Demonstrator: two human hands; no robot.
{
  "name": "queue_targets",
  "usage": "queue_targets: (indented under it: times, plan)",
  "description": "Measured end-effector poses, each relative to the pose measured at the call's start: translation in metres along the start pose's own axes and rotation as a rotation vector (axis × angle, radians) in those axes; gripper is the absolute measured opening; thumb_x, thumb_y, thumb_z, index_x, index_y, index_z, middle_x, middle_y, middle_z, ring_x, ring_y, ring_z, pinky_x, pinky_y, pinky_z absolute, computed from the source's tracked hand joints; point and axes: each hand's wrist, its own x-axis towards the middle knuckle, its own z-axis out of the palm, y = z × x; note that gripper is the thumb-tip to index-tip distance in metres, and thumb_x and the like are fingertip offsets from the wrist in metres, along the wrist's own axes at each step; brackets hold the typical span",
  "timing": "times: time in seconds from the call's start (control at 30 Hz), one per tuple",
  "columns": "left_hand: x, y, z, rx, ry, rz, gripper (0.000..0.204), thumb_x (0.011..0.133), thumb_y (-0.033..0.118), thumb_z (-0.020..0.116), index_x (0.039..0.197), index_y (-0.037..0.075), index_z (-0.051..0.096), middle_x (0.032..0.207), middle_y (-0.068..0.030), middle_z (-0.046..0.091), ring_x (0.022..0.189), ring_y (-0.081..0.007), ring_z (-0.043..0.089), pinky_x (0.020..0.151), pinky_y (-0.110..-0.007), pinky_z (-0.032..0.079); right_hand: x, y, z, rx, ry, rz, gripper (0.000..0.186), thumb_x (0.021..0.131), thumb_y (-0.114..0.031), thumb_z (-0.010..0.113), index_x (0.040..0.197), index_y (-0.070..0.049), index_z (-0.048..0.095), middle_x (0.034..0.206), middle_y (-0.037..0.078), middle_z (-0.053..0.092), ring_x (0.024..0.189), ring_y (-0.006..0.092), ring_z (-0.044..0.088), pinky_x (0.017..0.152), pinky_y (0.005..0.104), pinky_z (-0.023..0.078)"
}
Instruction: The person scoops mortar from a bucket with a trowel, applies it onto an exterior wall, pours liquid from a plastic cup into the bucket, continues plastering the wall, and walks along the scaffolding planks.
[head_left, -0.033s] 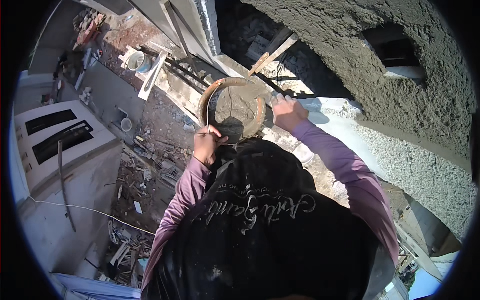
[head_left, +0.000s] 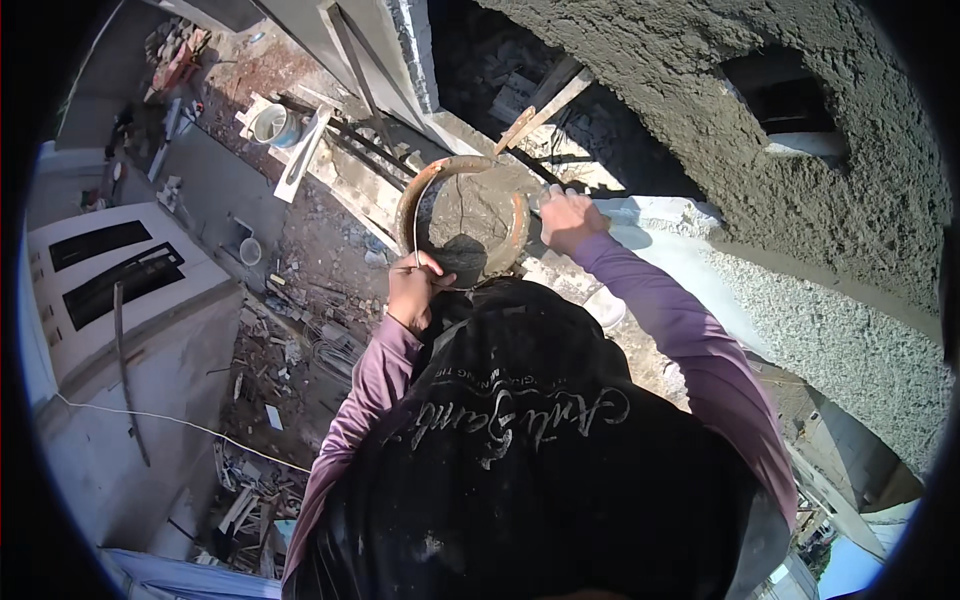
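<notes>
Head view: the left grip (head_left: 413, 287) clasps the wire handle (head_left: 417, 218) of the bucket (head_left: 462, 164); the right grip (head_left: 568, 222), beside it, is curled, apparently round a trowel (head_left: 515, 182). Best keep the bucket level while working the mortar (head_left: 465, 222).

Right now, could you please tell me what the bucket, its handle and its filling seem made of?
Bucket: dull, orange-brown and stained, perhaps plastic or rusted metal; I can't tell which. Handle: probably metal wire, thin, pale and curved. Filling: likely cement mortar, matte grey and creased.
</notes>
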Motion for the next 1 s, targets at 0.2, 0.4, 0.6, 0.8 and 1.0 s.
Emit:
queue_targets:
  times: [0.2, 0.4, 0.6, 0.8, 1.0]
  plan:
    - [0.012, -0.003, 0.014, 0.061, -0.027, -0.02, 0.026, 0.079, -0.014, 0.036, 0.07, 0.002, 0.054, 0.071, -0.0063, 0.05, 0.061, -0.0229, 0.061, 0.063, -0.044, 0.062, 0.016, -0.058, 0.064, 0.159, 0.059, -0.195, 0.023, 0.073, -0.019, 0.063, 0.092, -0.008, 0.069, 0.083, 0.014, 0.065, 0.076, 0.0359, 0.065, 0.074, 0.0444, 0.052]
    - [0.002, -0.008, 0.002, -0.023, 0.013, -0.003, 0.025, 0.082, -0.013, 0.035, 0.073, 0.002, 0.054, 0.071, -0.0078, 0.052, 0.06, -0.022, 0.062, 0.056, -0.037, 0.059, -0.029, -0.028, 0.005, 0.101, 0.246, -0.265, 0.024, 0.076, -0.017, 0.06, 0.095, -0.005, 0.069, 0.096, 0.018, 0.067, 0.097, 0.0319, 0.067, 0.08, 0.0428, 0.054]
    - [0.0, -0.002, 0.02, 0.013, -0.024, -0.005, 0.025, 0.08, -0.013, 0.035, 0.073, 0.002, 0.054, 0.072, -0.0082, 0.052, 0.058, -0.0214, 0.061, 0.057, -0.038, 0.06, 0.012, -0.019, 0.031, 0.296, -0.257, 0.014, 0.035, 0.073, -0.021, 0.065, 0.098, 0.002, 0.067, 0.101, 0.027, 0.065, 0.092, 0.0392, 0.066, 0.081, 0.0443, 0.053]
    - [0.004, -0.002, 0.003, -0.026, 0.009, -0.026, 0.027, 0.079, -0.016, 0.034, 0.071, 0.001, 0.053, 0.072, -0.0066, 0.05, 0.059, -0.0161, 0.055, 0.065, -0.038, 0.062, 0.022, -0.062, 0.072, 1.015, -0.599, 0.195, 0.042, 0.083, -0.033, 0.067, 0.093, 0.008, 0.062, 0.081, 0.019, 0.067, 0.065, 0.0243, 0.067, 0.051, 0.0359, 0.053]
    - [-0.002, -0.012, -0.003, -0.035, 0.009, 0.033, 0.03, 0.081, -0.017, 0.033, 0.069, 0.001, 0.054, 0.075, -0.0051, 0.052, 0.065, -0.0135, 0.053, 0.07, -0.037, 0.062, -0.003, -0.049, 0.047, 1.974, -0.839, 0.434, 0.034, 0.098, -0.032, 0.051, 0.104, 0.0, 0.056, 0.077, 0.005, 0.056, 0.06, 0.0143, 0.054, 0.051, 0.0274, 0.044]
